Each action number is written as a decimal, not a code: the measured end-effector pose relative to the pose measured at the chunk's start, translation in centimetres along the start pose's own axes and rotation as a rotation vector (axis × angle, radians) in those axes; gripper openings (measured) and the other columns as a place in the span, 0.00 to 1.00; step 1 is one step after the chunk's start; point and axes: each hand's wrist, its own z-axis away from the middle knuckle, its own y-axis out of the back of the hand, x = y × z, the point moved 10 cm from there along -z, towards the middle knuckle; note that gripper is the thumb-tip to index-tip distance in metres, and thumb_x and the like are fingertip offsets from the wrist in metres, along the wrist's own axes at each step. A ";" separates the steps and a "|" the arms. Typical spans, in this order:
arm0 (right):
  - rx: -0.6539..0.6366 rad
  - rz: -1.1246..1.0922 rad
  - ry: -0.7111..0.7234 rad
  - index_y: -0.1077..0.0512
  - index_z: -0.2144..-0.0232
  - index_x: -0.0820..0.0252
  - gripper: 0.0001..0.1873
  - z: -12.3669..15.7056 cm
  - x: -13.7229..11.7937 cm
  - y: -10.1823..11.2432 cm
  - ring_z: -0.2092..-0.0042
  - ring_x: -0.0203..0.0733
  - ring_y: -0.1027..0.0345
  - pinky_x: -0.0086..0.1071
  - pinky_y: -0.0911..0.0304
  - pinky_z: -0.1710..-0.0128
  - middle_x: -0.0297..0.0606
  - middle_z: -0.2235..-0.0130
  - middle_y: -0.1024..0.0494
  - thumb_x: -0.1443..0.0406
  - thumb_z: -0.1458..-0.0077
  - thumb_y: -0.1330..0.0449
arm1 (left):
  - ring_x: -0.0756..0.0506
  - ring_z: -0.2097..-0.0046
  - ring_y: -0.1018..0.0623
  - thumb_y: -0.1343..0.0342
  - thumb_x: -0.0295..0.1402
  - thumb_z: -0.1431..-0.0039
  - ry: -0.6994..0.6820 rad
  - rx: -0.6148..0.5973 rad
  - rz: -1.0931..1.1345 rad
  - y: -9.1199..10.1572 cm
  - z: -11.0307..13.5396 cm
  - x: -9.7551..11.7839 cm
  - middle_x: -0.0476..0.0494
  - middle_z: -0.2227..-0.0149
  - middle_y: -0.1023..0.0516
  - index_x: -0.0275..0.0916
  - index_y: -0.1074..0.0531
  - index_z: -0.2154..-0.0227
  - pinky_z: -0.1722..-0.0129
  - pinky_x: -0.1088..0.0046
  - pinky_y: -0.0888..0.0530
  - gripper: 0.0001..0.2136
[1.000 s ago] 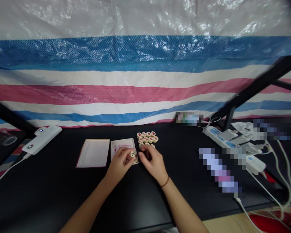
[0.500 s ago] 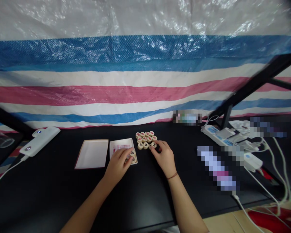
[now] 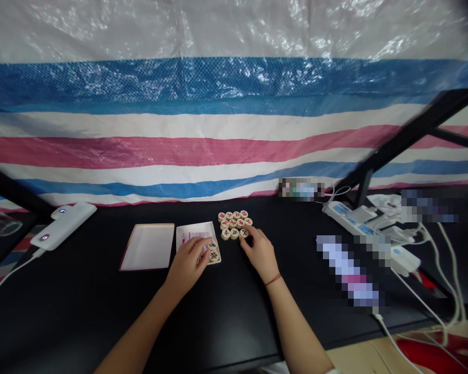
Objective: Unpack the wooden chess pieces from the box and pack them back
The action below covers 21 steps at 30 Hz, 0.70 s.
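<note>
A cluster of round wooden chess pieces with red and black characters lies on the black table. My right hand rests beside the cluster, its fingertips pinching the piece at the near right corner. My left hand reaches into a small open box, fingers curled on a piece among the few left at the box's right end. The box's lid lies flat just to the left.
A white power bank with a cable sits at the far left. Power strips and tangled white cables crowd the right side. A striped tarp hangs behind the table, and black frame bars slant at both sides.
My right hand moved from near the box up to the cluster and set a black-marked piece at its near right corner. My left hand stayed in the box.
</note>
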 end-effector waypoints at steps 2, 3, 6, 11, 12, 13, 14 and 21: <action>0.019 -0.011 -0.015 0.31 0.53 0.58 0.17 0.0 0.3 0.0 0.68 0.40 0.33 0.32 0.37 0.66 0.39 0.62 0.27 0.63 0.45 0.47 | 0.44 0.55 0.23 0.51 0.30 0.38 0.010 0.004 -0.014 0.1 0.1 -0.3 0.43 0.57 0.23 0.42 0.31 0.53 0.54 0.65 0.27 0.12; 0.026 -0.019 -0.021 0.31 0.53 0.59 0.17 -0.1 0.4 0.1 0.68 0.40 0.33 0.32 0.37 0.67 0.39 0.63 0.27 0.62 0.45 0.47 | 0.44 0.55 0.23 0.51 0.30 0.38 0.016 0.011 -0.022 0.2 0.1 -0.4 0.43 0.57 0.23 0.42 0.30 0.53 0.54 0.64 0.27 0.12; 0.059 -0.023 -0.017 0.32 0.54 0.60 0.17 -0.1 0.3 0.5 0.68 0.40 0.34 0.31 0.38 0.68 0.37 0.66 0.30 0.60 0.45 0.47 | 0.43 0.54 0.24 0.51 0.30 0.38 0.045 0.040 -0.052 0.6 0.0 -1.1 0.42 0.57 0.23 0.41 0.30 0.53 0.54 0.63 0.29 0.12; 0.016 -0.118 0.089 0.33 0.53 0.59 0.18 0.4 -2.6 0.6 0.69 0.38 0.36 0.30 0.38 0.67 0.34 0.69 0.32 0.58 0.44 0.45 | 0.43 0.56 0.24 0.53 0.30 0.37 0.095 -0.048 -0.159 -0.6 -0.9 -1.7 0.43 0.58 0.22 0.42 0.28 0.55 0.56 0.64 0.31 0.12; -0.062 -0.154 0.129 0.33 0.52 0.59 0.20 0.6 -3.6 -0.1 0.70 0.37 0.36 0.29 0.38 0.67 0.33 0.70 0.32 0.57 0.45 0.43 | 0.43 0.56 0.24 0.53 0.31 0.37 0.096 -0.073 -0.198 -1.0 -1.1 -1.7 0.43 0.58 0.22 0.41 0.28 0.55 0.56 0.64 0.31 0.12; -0.152 -0.180 0.167 0.34 0.50 0.59 0.22 0.9 -4.6 -1.0 0.71 0.36 0.36 0.28 0.38 0.68 0.31 0.71 0.32 0.57 0.46 0.41 | 0.42 0.56 0.25 0.52 0.32 0.37 0.091 -0.096 -0.240 -1.4 -1.2 -1.6 0.42 0.58 0.22 0.41 0.27 0.56 0.56 0.63 0.32 0.11; -0.239 -0.191 0.201 0.35 0.49 0.58 0.26 1.3 -5.5 -1.9 0.72 0.35 0.37 0.28 0.39 0.69 0.30 0.72 0.33 0.56 0.48 0.39 | 0.41 0.56 0.25 0.52 0.32 0.37 0.080 -0.119 -0.281 -1.8 -1.3 -1.4 0.42 0.58 0.22 0.41 0.26 0.57 0.57 0.62 0.33 0.11; -0.411 -0.095 0.297 0.39 0.45 0.57 0.34 2.7 -7.4 -4.2 0.69 0.38 0.33 0.31 0.40 0.65 0.30 0.70 0.30 0.57 0.53 0.34 | 0.40 0.56 0.26 0.51 0.33 0.38 0.085 -0.211 -0.355 -2.6 -1.4 -0.9 0.41 0.60 0.22 0.39 0.26 0.65 0.58 0.61 0.36 0.09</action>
